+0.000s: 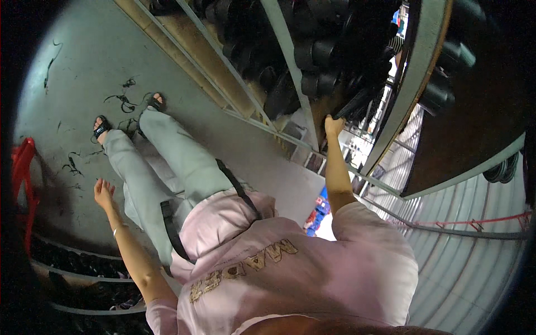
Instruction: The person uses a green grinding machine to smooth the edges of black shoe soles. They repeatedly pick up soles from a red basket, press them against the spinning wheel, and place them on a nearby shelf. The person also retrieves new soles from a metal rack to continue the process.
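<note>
My right arm reaches up to a rack shelf, and my right hand [335, 126] is closed at the end of a long, dark black piece [357, 103]. Its exact kind is too dark to make out. Around it on the shelf are packed many black curved, glossy pieces [321, 58]. On the other side, my left hand [104, 194] hangs low beside my leg over the floor. Its fingers are loosely bent and a little apart, with nothing seen in them.
Grey rack posts [287, 61] and shelf edges stand close in front. Another shelf board [474, 111] with black pieces is at the right. Black strips [123, 103] litter the floor around my sandals. A red plastic object [23, 178] and lower dark-filled shelves [84, 273] are at left.
</note>
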A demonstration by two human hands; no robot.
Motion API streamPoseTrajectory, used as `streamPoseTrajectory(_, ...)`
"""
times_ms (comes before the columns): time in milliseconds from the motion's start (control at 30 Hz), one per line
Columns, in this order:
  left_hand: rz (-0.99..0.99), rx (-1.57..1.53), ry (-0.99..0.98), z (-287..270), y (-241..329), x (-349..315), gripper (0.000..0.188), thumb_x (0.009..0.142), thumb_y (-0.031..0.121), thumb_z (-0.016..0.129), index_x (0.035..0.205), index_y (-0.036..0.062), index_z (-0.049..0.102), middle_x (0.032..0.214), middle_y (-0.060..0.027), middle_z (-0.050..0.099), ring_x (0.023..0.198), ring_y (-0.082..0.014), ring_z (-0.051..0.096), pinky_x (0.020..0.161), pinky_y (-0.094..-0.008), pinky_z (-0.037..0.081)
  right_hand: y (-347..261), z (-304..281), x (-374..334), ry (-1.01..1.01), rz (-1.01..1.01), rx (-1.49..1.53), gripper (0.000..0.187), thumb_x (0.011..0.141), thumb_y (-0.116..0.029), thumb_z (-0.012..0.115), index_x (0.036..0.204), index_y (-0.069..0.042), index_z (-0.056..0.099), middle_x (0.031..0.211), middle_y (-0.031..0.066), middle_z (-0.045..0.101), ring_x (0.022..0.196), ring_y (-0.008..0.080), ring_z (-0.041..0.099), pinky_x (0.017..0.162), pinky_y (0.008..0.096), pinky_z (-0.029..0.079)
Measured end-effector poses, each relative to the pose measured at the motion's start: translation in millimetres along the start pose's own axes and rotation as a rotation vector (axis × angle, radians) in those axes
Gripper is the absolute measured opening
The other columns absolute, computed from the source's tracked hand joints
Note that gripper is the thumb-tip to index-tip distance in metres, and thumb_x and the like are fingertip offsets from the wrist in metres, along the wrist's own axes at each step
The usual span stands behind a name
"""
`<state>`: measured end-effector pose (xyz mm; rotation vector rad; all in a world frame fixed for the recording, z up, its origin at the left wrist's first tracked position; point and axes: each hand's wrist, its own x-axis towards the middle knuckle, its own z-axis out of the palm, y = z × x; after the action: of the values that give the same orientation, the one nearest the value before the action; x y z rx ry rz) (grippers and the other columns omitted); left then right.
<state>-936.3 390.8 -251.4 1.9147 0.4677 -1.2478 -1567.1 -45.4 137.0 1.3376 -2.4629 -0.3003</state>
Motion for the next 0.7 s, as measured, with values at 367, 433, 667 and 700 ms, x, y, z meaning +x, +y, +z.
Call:
streamPoseTrajectory(367, -0.175, 0.105, -0.015, -31.5, -37.2, -3.0, 0.027, 0.091, 0.017, 0.062, 0.116, 0.0059, 0.059, 0.097, -0.0022, 0.061, 0.085, -0.0143, 0.06, 0.073, -0.0302, 0.051, -65.1, -82.3, 25.9, 0.345, -0.013, 0.143, 0.05, 0.07, -0.022, 0.072, 0.109, 0.007, 0.062, 0.104, 0.0255, 0.066, 0.1, 0.038, 0.062, 0.091, 0.0424, 0.046)
streamPoseTrajectory(433, -0.132, 0.085, -0.059, -9.3, -22.3, -3.9, 0.028, 0.092, 0.018, 0.061, 0.117, 0.0059, 0.058, 0.1, -0.0026, 0.061, 0.088, -0.015, 0.06, 0.075, -0.0308, 0.051, -57.1, -85.0, 90.2, 0.375, -0.161, 0.136, 0.049, 0.071, -0.028, 0.07, 0.108, 0.003, 0.063, 0.107, 0.0263, 0.064, 0.102, 0.0449, 0.059, 0.093, 0.0476, 0.044)
streamPoseTrajectory(667, 0.022, 0.028, -0.201, 59.5, 19.8, -4.7, 0.03, 0.093, 0.02, 0.061, 0.12, 0.0059, 0.058, 0.109, -0.0024, 0.06, 0.095, -0.0159, 0.059, 0.078, -0.0313, 0.05, -131.3, -92.4, 168.8, 0.371, -0.044, 0.055, 0.064, 0.082, -0.048, 0.065, 0.119, 0.004, 0.056, 0.113, 0.0271, 0.061, 0.108, 0.045, 0.055, 0.094, 0.0506, 0.042)
streamPoseTrajectory(700, 0.021, 0.036, -0.203, 64.4, 26.0, -8.0, 0.03, 0.093, 0.021, 0.061, 0.119, 0.0059, 0.058, 0.109, -0.0024, 0.06, 0.095, -0.0157, 0.059, 0.078, -0.0311, 0.05, -127.1, -89.5, 161.0, 0.467, -0.137, 0.129, 0.068, 0.083, -0.049, 0.064, 0.123, 0.005, 0.053, 0.117, 0.0281, 0.057, 0.111, 0.0449, 0.052, 0.096, 0.0513, 0.04)
